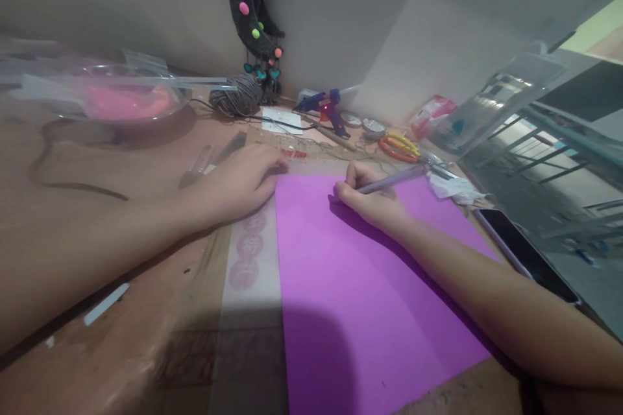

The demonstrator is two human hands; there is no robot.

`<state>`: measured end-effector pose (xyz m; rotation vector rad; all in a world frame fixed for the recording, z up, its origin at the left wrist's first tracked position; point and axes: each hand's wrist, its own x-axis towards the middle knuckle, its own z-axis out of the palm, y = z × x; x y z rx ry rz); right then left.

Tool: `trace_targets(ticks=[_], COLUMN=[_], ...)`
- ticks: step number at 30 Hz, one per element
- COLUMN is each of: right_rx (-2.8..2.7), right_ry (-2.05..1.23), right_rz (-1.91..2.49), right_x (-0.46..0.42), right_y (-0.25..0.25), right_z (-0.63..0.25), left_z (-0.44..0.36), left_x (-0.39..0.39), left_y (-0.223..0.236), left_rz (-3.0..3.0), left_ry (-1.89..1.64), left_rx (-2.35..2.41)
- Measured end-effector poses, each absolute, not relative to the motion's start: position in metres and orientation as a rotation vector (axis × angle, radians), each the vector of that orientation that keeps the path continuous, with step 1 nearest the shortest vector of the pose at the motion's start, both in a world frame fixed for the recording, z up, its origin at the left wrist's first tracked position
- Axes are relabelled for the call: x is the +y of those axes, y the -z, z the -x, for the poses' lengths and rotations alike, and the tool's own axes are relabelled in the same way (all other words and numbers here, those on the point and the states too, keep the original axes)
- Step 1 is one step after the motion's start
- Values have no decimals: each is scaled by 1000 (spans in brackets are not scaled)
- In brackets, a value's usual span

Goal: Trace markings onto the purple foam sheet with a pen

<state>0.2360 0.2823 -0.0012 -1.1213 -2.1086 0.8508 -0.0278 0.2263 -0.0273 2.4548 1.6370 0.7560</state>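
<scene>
A large purple sheet [355, 285] lies flat on the brown table [121, 240]. My right hand [372, 198] rests on the sheet's far edge, fingers closed round a pen [394, 179] whose tip touches the sheet near its top edge. My left hand [241, 181] lies palm down at the sheet's top left corner, fingers curled and pressing on the table and the sheet's edge. It holds nothing that I can see.
A dark phone [528, 253] lies right of the sheet. Behind it are orange-handled scissors [402, 146], a blue glue gun [326, 107], a ball of grey yarn [238, 96], a dark crescent ornament [253, 10] and a clear bowl [121, 100] holding something pink.
</scene>
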Motion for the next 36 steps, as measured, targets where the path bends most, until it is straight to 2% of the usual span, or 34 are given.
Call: trace_targets(ticks=[12, 23, 36], right_rx=[-2078, -2111, -2173], right_ry=[-976, -850, -976], right_rz=[1108, 1069, 1084], right_x=[280, 282, 271], right_y=[9, 8, 6], right_z=[-243, -241, -248], left_z=[29, 28, 28], left_x=[226, 226, 226], left_y=[29, 28, 28], left_rz=[-2471, -2483, -2497], left_ry=[-747, -726, -733], left_rx=[1644, 1650, 1624])
